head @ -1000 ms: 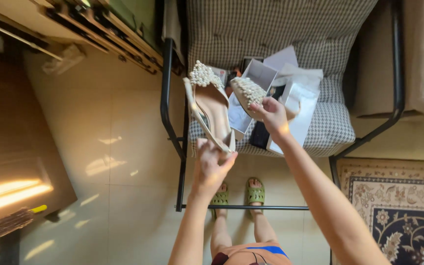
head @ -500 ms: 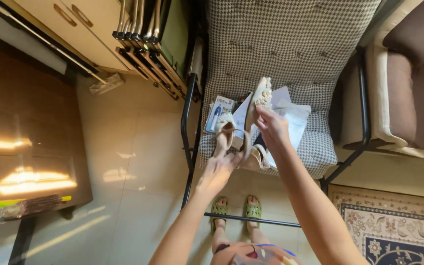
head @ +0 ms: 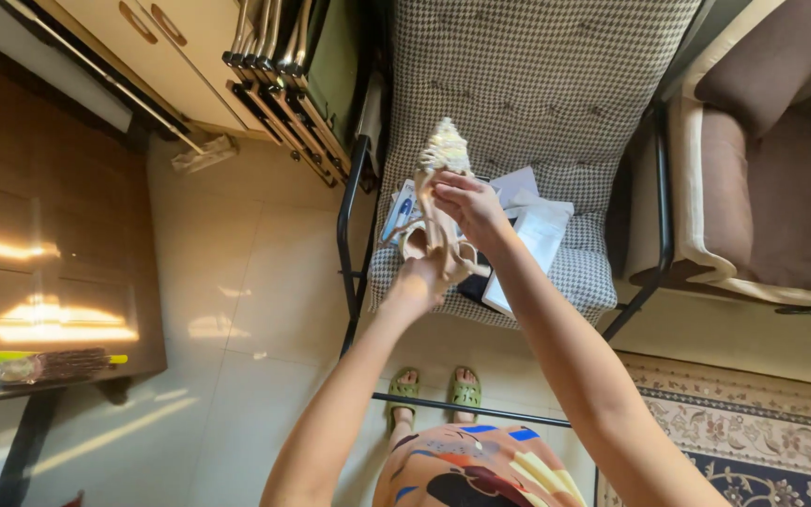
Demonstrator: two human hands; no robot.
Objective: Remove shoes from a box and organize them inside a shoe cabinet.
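Beige pearl-studded heeled shoes [head: 438, 202] are pinched together, left hand [head: 421, 279] closed on the heels, right hand [head: 466, 208] gripping the uppers, above a houndstooth-cushioned chair [head: 556, 94].

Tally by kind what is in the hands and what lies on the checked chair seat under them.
Beige pearl-toed shoes, pressed together between the left hand and right hand: 2
White papers or box pieces on the checked chair: about 3, overlapping
Small blue-and-white packet: 1
Dark flat item, mostly hidden: 1
Total: about 7
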